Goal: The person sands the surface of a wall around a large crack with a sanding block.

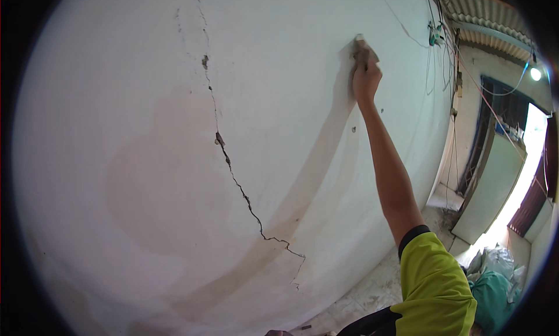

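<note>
My right hand (367,74) is raised at arm's length against the white wall (291,91), its fingers closed around a small, pale, flat-looking piece (360,38). Blur and the fingers hide what kind of piece it is; its whitish tip shows above the fingers, close to the wall. Left of the hand, a jagged dark crack (247,199) runs down the wall, with chipped spots along it. Below the hand are small holes in the plaster. My left hand is not plainly visible; only a dark sliver of something shows at the lower edge.
Loose cables and a green-and-white electrical fitting (435,34) hang at the wall's far right end. Beyond stand a pale cabinet or panel (492,187) and a bright doorway. Green and clear plastic bags (495,295) lie on the floor at lower right. A lamp (535,73) glows under corrugated roofing.
</note>
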{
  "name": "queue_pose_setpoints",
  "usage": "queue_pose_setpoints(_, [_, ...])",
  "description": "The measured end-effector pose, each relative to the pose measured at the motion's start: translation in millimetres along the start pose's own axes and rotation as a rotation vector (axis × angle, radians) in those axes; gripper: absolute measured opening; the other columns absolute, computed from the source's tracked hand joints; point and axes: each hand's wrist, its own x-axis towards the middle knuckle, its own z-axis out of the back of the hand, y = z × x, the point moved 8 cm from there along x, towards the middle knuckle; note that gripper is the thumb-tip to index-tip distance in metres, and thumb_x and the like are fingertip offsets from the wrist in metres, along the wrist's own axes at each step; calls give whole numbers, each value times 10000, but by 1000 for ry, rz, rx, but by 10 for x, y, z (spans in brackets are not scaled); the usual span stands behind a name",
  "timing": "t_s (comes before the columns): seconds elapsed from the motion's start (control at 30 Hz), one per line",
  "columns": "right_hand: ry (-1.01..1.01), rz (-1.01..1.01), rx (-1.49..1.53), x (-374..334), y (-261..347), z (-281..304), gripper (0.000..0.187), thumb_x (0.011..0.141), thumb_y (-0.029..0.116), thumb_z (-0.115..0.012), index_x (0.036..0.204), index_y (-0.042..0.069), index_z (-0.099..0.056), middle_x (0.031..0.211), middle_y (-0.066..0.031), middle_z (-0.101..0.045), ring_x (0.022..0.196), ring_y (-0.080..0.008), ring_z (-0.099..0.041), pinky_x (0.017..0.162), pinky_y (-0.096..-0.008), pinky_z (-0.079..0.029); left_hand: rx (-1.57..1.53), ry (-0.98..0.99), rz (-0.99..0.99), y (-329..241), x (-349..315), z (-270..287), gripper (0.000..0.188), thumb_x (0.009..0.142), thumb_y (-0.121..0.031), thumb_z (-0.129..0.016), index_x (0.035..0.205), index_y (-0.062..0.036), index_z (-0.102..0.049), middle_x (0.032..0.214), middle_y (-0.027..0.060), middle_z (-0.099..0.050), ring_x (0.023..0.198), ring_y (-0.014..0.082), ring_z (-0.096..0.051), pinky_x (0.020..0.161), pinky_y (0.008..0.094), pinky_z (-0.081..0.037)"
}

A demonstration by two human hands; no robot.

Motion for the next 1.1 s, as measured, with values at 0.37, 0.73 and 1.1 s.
queue_pose_setpoints(0.37, [266,504,-57,-1843,231,44,549,781,-165,-470,1275,37,-598,1348,-197,-548,1304,-367,-471,1102,-477,-371,328,-67,105,-211,80,-465,98,894,-96,-614,896,2,-612,817,56,-630,745,167,-582,712,291,-488])
queue_pose_setpoints(0.73, [1071,-585,-443,-5003,-2424,2609,320,957,284,-580,838,-5,-646,694,-201,-625,557,-245,-627,540,-403,-454,735,87,87,428,289,-143,652,672,-98,-881,1169,27,-478,936,130,-636,831,192,-672,677,293,-571])
queue_pose_setpoints(1.1, [1090,-1180,-420,-7000,-1532,4089,242,834,205,-657,978,13,-684,757,-106,-686,660,-120,-610,613,-339,-505,591,112,152,507,103,42,727,702,-95,-866,1211,-25,-351,1083,166,-553,940,232,-658,726,321,-591])
